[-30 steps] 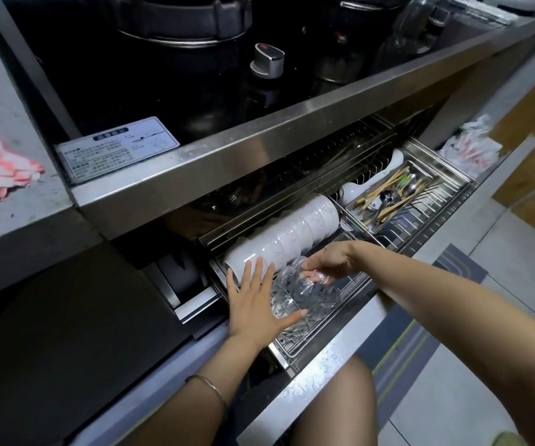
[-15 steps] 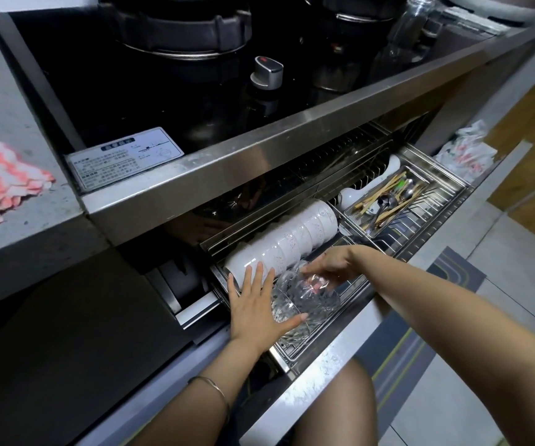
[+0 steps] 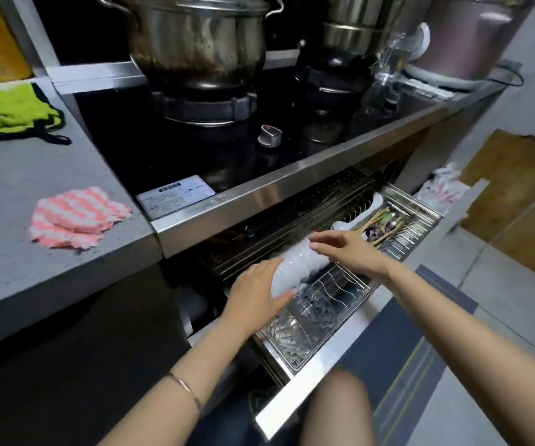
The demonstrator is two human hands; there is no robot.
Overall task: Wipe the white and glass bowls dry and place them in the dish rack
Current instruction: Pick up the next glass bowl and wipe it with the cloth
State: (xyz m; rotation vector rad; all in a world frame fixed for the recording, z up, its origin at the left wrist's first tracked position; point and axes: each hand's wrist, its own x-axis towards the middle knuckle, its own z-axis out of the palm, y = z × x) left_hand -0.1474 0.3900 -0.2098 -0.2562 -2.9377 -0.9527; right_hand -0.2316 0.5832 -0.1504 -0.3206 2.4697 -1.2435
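Glass bowls (image 3: 314, 309) sit in the dish rack (image 3: 347, 285) beside the white bowls (image 3: 298, 266); your left hand (image 3: 256, 294) rests against them, your right hand (image 3: 350, 249) hovers above, both grips spread.

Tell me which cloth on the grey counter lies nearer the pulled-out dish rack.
The pink-and-white striped cloth, lying closer to the front; the lime-green cloth sits farther back.

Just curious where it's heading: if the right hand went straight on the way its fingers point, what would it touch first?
Likely the white bowls, just past the fingertips of the right hand, though depth is unclear.
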